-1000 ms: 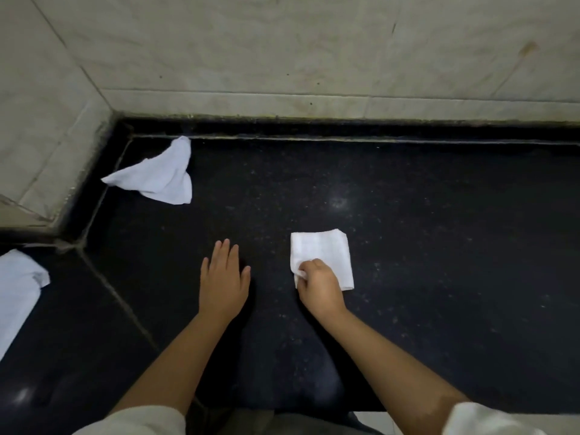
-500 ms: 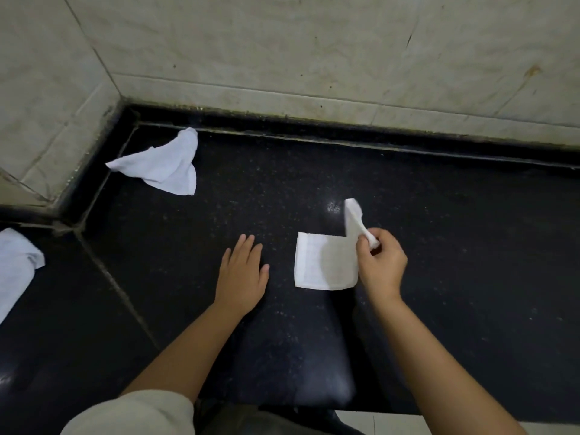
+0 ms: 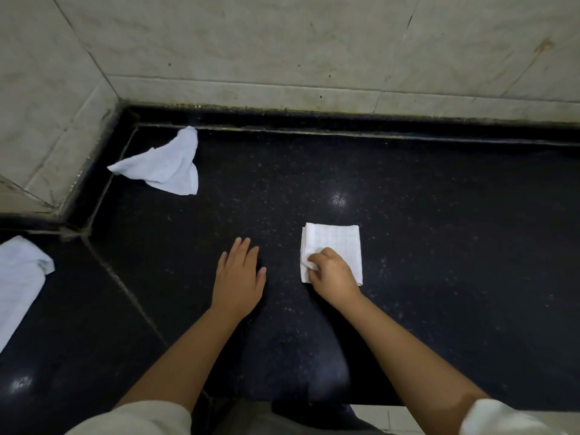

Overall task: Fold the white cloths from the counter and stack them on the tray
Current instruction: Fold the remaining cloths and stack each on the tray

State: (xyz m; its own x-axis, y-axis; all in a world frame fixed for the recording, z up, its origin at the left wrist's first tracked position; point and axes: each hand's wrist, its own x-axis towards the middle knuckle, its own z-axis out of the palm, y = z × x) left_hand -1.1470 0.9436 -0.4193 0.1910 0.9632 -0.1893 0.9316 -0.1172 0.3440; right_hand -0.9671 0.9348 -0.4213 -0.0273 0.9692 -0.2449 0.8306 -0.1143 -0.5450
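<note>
One flap, raised half a second ago, now lies flat: the folded cloth [image 3: 331, 248] sits compact mid-tabletop [image 3: 439, 246]. Right hand [image 3: 334, 274] fingers pinch its near-left corner; left hand [image 3: 240, 274] rests flat, fingers straight. Fold likely finished; tray unseen, two loose cloths [image 3: 163, 166] remain.

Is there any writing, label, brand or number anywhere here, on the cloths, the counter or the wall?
None can be read.
Folded cloth under the right hand: plain white, only a faint weave.
Crumpled cloth near the corner: no label showing.
Cloth at the left edge: no label showing.
Black counter and wall tiles: only specks and stains.
</note>
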